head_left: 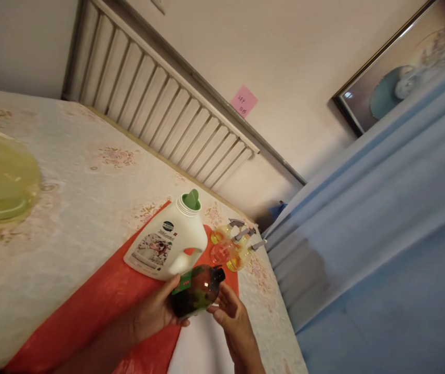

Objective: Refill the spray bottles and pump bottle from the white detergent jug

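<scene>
A dark brown bottle [199, 295] with a green label and a black top is held tilted, its top toward the upper right. My left hand [163, 306] is closed around the lower part of the bottle. At the bottle's shoulder, just below the black top, the bent fingers and thumb of my right hand [234, 317] press against it; part of their grip is hidden. Right behind stands a white detergent jug [191, 234] with a green pouring spout and a printed label. It rests on a red cloth or sheet [90, 296].
Several small clear spray bottles [222, 252] with yellow or pink liquid stand beyond the jug. A yellow translucent basin [8, 171] is at far left on the flowered tablecloth [85, 208]. A radiator [160, 98] runs along the wall; a blue curtain [381, 234] hangs at right.
</scene>
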### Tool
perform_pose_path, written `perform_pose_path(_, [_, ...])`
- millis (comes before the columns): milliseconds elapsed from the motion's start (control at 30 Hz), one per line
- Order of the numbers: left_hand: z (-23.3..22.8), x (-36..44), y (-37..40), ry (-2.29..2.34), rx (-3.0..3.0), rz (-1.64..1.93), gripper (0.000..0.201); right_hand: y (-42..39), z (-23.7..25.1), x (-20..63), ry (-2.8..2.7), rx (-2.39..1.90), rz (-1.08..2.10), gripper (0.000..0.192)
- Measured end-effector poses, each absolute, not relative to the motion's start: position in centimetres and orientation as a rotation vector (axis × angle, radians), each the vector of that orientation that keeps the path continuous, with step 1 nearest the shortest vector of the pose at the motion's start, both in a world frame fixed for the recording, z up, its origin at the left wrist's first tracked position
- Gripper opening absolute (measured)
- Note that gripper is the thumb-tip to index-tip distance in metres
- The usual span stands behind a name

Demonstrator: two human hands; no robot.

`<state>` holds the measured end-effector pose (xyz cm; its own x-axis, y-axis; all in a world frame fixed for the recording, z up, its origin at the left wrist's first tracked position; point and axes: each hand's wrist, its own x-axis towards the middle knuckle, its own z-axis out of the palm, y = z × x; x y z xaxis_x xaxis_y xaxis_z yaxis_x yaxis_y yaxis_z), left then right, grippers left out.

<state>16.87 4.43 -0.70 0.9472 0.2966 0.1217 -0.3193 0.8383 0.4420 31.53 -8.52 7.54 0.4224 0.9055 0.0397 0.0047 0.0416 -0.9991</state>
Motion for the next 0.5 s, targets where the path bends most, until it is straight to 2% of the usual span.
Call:
perform_pose_path(67, [-0.3, 16.5, 4.3, -0.063, 0.472, 0.320, 0.055, -8.5, 7.4, 31.2, -0.927, -1.376, 0.825, 0.074])
perform_pose_path(300, [-0.4, 16.2, 4.5, -0.026, 0.692, 0.399, 0.048, -7.9, 8.8, 29.7, -0.964, -1.364, 0.864, 0.070])
perform_pose_path(500, [-2.1, 17.0, 5.8, -0.214, 0.924, 0.497, 0.073, -8.5, 8.9, 30.5, -1.054, -1.442, 0.927, 0.075])
